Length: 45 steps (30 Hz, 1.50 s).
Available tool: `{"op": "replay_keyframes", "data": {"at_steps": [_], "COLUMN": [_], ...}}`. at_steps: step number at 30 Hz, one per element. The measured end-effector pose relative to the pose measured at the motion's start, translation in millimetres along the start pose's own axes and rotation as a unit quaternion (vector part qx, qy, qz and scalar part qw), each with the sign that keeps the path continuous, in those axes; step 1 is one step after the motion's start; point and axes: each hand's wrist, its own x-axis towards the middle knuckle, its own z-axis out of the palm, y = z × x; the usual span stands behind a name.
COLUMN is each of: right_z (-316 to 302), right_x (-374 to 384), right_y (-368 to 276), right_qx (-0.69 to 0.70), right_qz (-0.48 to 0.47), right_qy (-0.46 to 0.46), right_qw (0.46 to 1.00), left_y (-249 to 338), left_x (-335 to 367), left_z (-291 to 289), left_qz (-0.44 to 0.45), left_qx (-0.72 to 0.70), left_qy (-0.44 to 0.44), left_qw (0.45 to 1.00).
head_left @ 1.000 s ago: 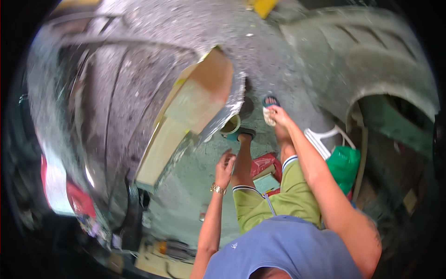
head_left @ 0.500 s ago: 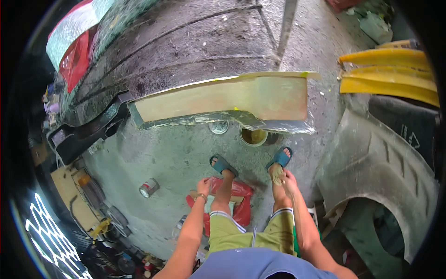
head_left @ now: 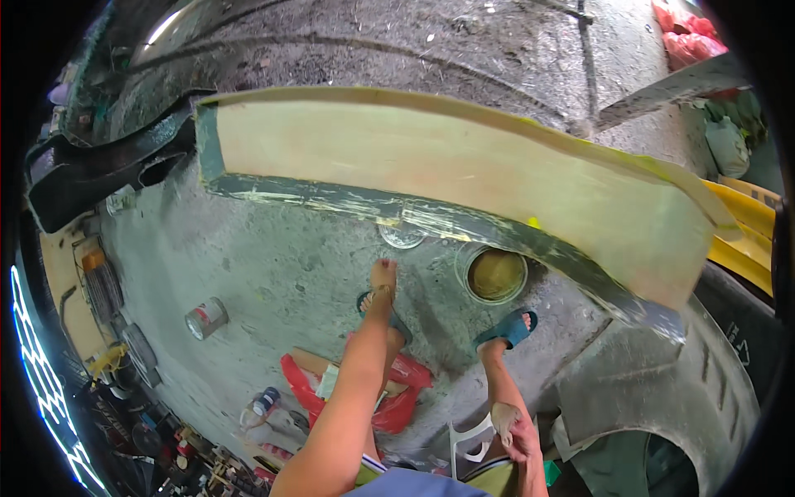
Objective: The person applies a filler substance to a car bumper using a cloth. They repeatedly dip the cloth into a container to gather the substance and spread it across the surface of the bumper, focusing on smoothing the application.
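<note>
A long beige panel (head_left: 447, 153) with a dark grey, scuffed lower edge stretches across in front of me. My left hand (head_left: 383, 275) reaches forward just short of that edge, its fingers looking curled; whatever they may hold is hidden. Close to my body, my right hand (head_left: 522, 439) grips a crumpled greyish-beige wad (head_left: 503, 424), perhaps cloth or a worn pad. Partly under the panel stand an open bucket (head_left: 497, 276) with a brownish content and a clear round container (head_left: 402, 237).
A dented can (head_left: 206, 318) lies at the left on the concrete floor. Near my feet are a red plastic bag (head_left: 402, 406) and a bottle (head_left: 265, 402). To the right lean a grey fender (head_left: 662, 373) and yellow parts (head_left: 745, 240); a black bumper piece (head_left: 74, 178) lies far left.
My view has moved closer to the panel. My left hand has stretched forward toward the panel's lower edge, while my right hand has drawn back toward my body with the wad.
</note>
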Motion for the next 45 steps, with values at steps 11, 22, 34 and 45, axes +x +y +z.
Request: {"op": "replay_keyframes", "data": {"at_steps": [11,22,34,45], "right_z": [9.7,14.2,-0.4,-13.1], "right_x": [7.0,5.0,4.4,6.3], "right_y": [-24.3,-20.3,-27.3,-37.4], "right_qx": [0.012,0.026,0.049,0.042], "right_qz": [-0.015,0.072,0.138,0.096], "right_qy": [-0.045,-0.028,-0.074,-0.121], "right_qw": [0.999,0.997,0.987,0.987], "left_y": [-99.4,59.7,138.0,112.3], "left_x": [140.3,0.4,-182.5,-158.0], "left_z": [81.4,-32.3,25.0,33.7], "left_qz": [0.000,0.285,0.669,0.628], "left_qx": [0.087,0.095,0.219,0.295], "left_qy": [0.056,0.002,-0.184,-0.159], "left_qw": [0.995,0.954,0.686,0.703]}}
